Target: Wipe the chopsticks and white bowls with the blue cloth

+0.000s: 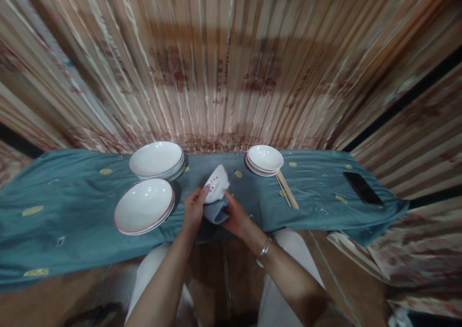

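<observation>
Between my two hands, over the table's front edge, a small white bowl [217, 182] with red markings is held tilted on its side. My left hand [195, 207] grips its left edge with the thumb on the outside. A grey-blue cloth [216, 212] hangs below the bowl, bunched against it. My right hand [236, 215] is closed on the cloth and the bowl's right side; some of its fingers are hidden behind them.
Two stacks of white dishes stand on the left: large plates [156, 157] behind, red-rimmed bowls [144, 204] in front. Smaller bowls [265, 157] are stacked right of centre beside wooden chopsticks [288, 189]. A black phone [363, 188] lies far right on the teal tablecloth [81, 202]. Curtains hang behind.
</observation>
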{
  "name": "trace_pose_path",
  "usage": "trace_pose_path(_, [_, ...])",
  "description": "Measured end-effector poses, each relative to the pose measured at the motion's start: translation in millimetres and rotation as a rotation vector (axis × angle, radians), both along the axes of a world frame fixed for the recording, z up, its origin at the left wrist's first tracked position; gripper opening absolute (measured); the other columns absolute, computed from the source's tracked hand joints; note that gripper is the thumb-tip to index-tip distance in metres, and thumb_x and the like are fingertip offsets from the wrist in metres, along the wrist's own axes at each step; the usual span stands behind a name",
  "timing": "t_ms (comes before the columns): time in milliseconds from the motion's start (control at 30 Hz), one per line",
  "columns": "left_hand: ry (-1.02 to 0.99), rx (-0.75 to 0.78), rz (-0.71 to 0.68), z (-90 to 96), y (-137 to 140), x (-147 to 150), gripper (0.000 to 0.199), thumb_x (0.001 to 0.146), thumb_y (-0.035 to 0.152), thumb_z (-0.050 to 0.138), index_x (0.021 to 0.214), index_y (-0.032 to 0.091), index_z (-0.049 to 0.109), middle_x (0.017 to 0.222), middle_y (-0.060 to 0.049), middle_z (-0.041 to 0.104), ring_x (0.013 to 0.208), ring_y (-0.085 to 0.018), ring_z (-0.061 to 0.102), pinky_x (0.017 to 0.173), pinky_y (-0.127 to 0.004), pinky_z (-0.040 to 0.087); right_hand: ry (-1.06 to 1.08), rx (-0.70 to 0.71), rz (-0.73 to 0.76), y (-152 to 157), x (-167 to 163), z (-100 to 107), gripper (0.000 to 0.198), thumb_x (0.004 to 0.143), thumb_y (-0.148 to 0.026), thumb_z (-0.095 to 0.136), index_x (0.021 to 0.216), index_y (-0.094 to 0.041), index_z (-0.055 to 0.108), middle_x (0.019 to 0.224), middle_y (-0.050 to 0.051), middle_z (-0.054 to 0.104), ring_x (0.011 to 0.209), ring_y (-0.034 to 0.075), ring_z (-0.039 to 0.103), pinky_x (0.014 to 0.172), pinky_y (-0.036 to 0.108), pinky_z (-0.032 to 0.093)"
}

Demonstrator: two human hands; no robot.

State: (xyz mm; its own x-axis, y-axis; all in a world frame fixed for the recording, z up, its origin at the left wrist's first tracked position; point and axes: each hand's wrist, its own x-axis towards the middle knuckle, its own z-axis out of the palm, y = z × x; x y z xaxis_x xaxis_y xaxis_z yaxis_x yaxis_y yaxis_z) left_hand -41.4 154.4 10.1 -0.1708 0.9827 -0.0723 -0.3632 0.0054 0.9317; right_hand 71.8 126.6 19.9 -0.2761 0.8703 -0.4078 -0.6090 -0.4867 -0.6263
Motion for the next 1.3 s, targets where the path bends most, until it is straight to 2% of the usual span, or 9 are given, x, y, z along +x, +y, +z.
trace_pose_path(167, [0.103, 0.041, 0.019, 1.2, -0.2, -2.2, 0.044, 0.056, 0.052, 0.081, 0.048, 0.016, 0.057, 0.047, 0.005, 0.047, 0.050, -0.008, 0.040, 0.049, -0.021, 0.031, -0.091, 0.066, 0.069, -7.6, 21.4, 6.9, 0.033, 0.065, -0.040, 0.077, 0.084, -0.015, 0.070, 0.083, 0.007, 0.076, 0.092, 0.026, 0.071, 0.084, 0.037, 0.054])
trace_pose_path(267, [0.266, 0.101, -0.002, 1.5, -3.6, -2.4, 0.046, 0.059, 0.047, 0.080, 0.042, 0.018, 0.050, 0.044, 0.006, 0.038, 0.049, -0.008, 0.034, 0.049, -0.022, 0.029, -0.167, 0.084, 0.026, -7.3, 38.7, 8.6, 0.034, 0.060, -0.042, 0.080, 0.080, -0.016, 0.070, 0.074, 0.004, 0.075, 0.081, 0.024, 0.072, 0.079, 0.035, 0.055])
trace_pose_path(367, [0.411, 0.131, -0.059, 0.7, -8.9, 0.4, 0.038, 0.061, 0.041, 0.079, 0.042, 0.019, 0.054, 0.045, 0.006, 0.041, 0.050, -0.010, 0.037, 0.052, -0.023, 0.033, -0.291, 0.090, -0.033, -2.6, 54.6, 5.9, 0.036, 0.058, -0.047, 0.080, 0.077, -0.018, 0.069, 0.066, 0.001, 0.072, 0.067, 0.020, 0.070, 0.070, 0.032, 0.054])
trace_pose_path(500, [0.558, 0.201, -0.122, -2.3, -15.3, 6.9, 0.025, 0.064, 0.034, 0.077, 0.048, 0.022, 0.063, 0.049, 0.005, 0.055, 0.055, -0.014, 0.049, 0.085, -0.031, 0.044, -0.476, 0.108, -0.019, 1.4, 69.9, 1.7, 0.041, 0.059, -0.057, 0.077, 0.071, -0.018, 0.068, 0.059, 0.000, 0.069, 0.059, 0.017, 0.065, 0.062, 0.028, 0.051])
trace_pose_path(667, [0.634, 0.273, -0.178, -5.7, -21.6, 13.5, 0.019, 0.064, 0.035, 0.079, 0.053, 0.026, 0.066, 0.053, 0.005, 0.063, 0.057, -0.016, 0.055, 0.114, -0.044, 0.023, -0.697, 0.215, 0.053, -3.4, 84.7, 3.9, 0.049, 0.065, -0.066, 0.068, 0.061, -0.017, 0.066, 0.055, 0.000, 0.064, 0.052, 0.013, 0.056, 0.053, 0.025, 0.043])
trace_pose_path(800, [0.649, 0.344, -0.254, -9.0, -29.2, 17.6, 0.015, 0.060, 0.035, 0.081, 0.057, 0.028, 0.068, 0.058, 0.003, 0.067, 0.063, -0.018, 0.061, 0.118, -0.045, 0.011, -0.916, 0.331, 0.077, -5.4, 96.0, 1.1, 0.047, 0.069, -0.060, 0.068, 0.050, -0.017, 0.060, 0.042, -0.004, 0.051, 0.047, 0.011, 0.048, 0.048, 0.023, 0.034])
trace_pose_path(1000, [0.814, 0.504, -0.294, -21.1, -40.7, 19.6, 0.010, 0.070, 0.036, 0.075, 0.072, 0.029, 0.069, 0.070, 0.001, 0.071, 0.073, -0.021, 0.066, 0.119, -0.050, 0.006, -0.938, 0.336, 0.081, -6.4, 105.4, -11.7, 0.040, 0.068, -0.051, 0.068, 0.048, -0.018, 0.060, 0.042, -0.004, 0.050, 0.050, 0.012, 0.048, 0.048, 0.023, 0.034])
trace_pose_path(1167, [1.052, 0.656, -0.340, -27.1, -46.8, 18.7, 0.018, 0.081, 0.037, 0.067, 0.095, 0.025, 0.068, 0.102, -0.007, 0.074, 0.099, -0.024, 0.067, 0.118, -0.055, 0.005, -0.889, 0.279, 0.016, -10.1, 105.8, -21.2, 0.037, 0.065, -0.049, 0.068, 0.049, -0.017, 0.059, 0.044, -0.003, 0.052, 0.053, 0.013, 0.049, 0.050, 0.024, 0.036])
trace_pose_path(1300, [1.146, 0.695, -0.293, -20.5, -51.3, 20.5, 0.043, 0.085, 0.040, 0.063, 0.123, 0.022, 0.058, 0.135, -0.016, 0.058, 0.131, -0.029, 0.048, 0.118, -0.057, 0.003, -0.792, 0.272, -0.039, -10.3, 106.4, -19.8, 0.035, 0.063, -0.050, 0.069, 0.052, -0.018, 0.061, 0.046, -0.002, 0.057, 0.058, 0.015, 0.054, 0.057, 0.026, 0.041])
